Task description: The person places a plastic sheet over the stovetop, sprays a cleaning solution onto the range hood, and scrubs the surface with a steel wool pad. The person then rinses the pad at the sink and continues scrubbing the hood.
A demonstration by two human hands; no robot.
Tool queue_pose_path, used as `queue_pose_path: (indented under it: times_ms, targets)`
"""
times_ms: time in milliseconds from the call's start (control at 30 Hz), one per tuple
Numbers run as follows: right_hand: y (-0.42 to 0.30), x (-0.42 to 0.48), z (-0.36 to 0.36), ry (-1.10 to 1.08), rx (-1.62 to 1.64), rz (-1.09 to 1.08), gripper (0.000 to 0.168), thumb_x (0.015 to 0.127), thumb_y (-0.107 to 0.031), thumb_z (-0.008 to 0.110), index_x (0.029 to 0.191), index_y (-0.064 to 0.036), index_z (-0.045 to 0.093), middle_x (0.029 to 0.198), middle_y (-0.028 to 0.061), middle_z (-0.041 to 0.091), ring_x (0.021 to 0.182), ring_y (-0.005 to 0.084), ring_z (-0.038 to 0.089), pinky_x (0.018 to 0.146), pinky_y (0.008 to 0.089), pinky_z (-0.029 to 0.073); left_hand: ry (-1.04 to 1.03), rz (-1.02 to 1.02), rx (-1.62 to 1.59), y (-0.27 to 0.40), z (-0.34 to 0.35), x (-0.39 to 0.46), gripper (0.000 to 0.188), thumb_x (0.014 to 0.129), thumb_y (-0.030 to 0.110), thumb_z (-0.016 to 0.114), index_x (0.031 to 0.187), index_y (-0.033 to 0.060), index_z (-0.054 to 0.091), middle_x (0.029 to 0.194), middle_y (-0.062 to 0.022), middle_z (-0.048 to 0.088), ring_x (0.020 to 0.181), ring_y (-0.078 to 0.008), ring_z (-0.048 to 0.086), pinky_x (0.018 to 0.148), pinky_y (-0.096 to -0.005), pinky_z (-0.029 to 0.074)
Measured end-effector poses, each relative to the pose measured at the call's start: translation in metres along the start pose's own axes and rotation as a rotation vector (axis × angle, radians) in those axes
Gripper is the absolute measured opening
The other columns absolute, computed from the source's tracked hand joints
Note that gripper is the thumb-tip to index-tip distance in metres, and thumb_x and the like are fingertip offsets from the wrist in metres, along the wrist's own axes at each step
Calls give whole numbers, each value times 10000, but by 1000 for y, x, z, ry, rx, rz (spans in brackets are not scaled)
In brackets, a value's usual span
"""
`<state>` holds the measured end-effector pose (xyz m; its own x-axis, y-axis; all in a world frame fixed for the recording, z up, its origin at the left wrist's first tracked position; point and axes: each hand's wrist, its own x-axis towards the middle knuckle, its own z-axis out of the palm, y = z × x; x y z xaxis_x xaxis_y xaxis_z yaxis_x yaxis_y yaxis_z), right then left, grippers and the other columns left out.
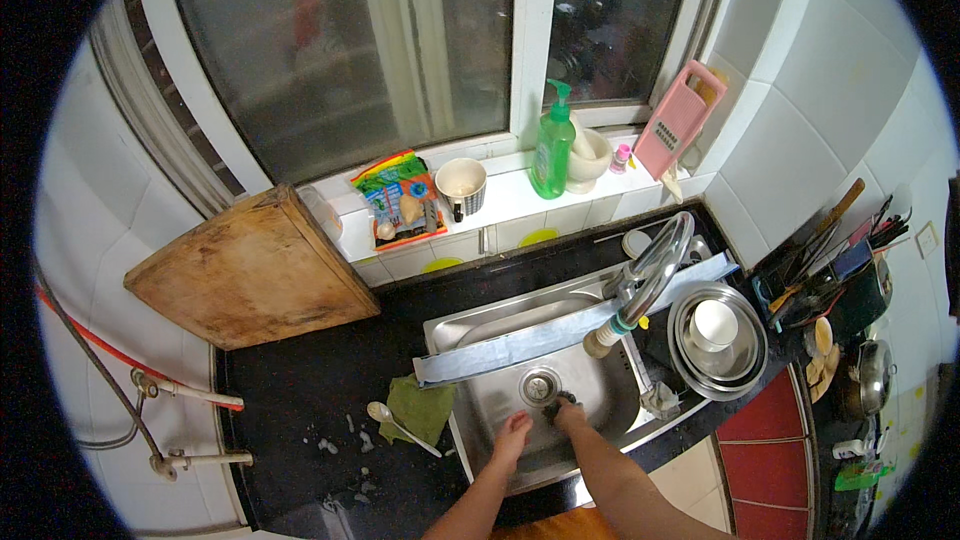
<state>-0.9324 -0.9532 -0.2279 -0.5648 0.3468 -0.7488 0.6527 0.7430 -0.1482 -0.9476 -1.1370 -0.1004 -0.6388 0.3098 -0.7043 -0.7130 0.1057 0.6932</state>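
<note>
My right hand [568, 415] is low in the stainless steel sink [600, 382], its fingers closed on a small dark scrubber [556, 405] beside the drain strainer [540, 387]. Just left of it, my left hand [514, 432] hovers over the basin with fingers slightly curled and nothing seen in it. Above the basin's right part hangs the end of the chrome faucet [646, 277]. A long pale strip [517, 349] lies across the sink. At the sink's left edge a green cloth [414, 411] lies on the counter, with a spoon [405, 429] partly on it.
Nested steel bowls [679, 352] holding a white bowl [713, 325] stand right of the sink. A crumpled cloth [661, 400] lies on its right rim. A wooden cutting board [247, 270] leans at the left. The sill bears a green soap bottle [553, 154], a mortar [589, 165] and a mug [460, 184].
</note>
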Motion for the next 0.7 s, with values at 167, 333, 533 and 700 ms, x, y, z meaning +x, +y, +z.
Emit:
queue_pose_path:
  times_ms: [167,333,533,700]
  targets:
    - [7,28,26,10,13,-20,584,775,-311,608,1335,-208,480,1289,202,536,1202,356,510,1014,435,407,-16,-25,10,3,-4,0,403,889,250,616,1253,98,531,1247,-32,573,1026,-152,550,771,-300,453]
    - [-9,1,-1,18,-2,51,575,774,-356,642,1245,-45,534,1259,175,571,1173,301,548,965,394,451,2,-32,-21,6,-1,-1,402,886,243,618,1250,98,532,1232,-34,584,1065,-164,548,776,-302,457]
    - [-30,-46,-34,310,501,-41,658,668,-402,792,1165,-56,535,1076,200,635,954,282,640,806,367,514,-6,8,-61,10,10,-7,458,882,238,617,1296,99,481,1309,-50,526,1138,-181,511,831,-336,455]
    - [-33,-74,-41,235,1294,-237,411,819,-158,702,1119,-69,437,906,97,600,734,187,606,608,312,539,-48,80,-54,47,24,-29,549,872,255,631,1359,129,410,1358,-57,464,1160,-205,497,849,-353,453]
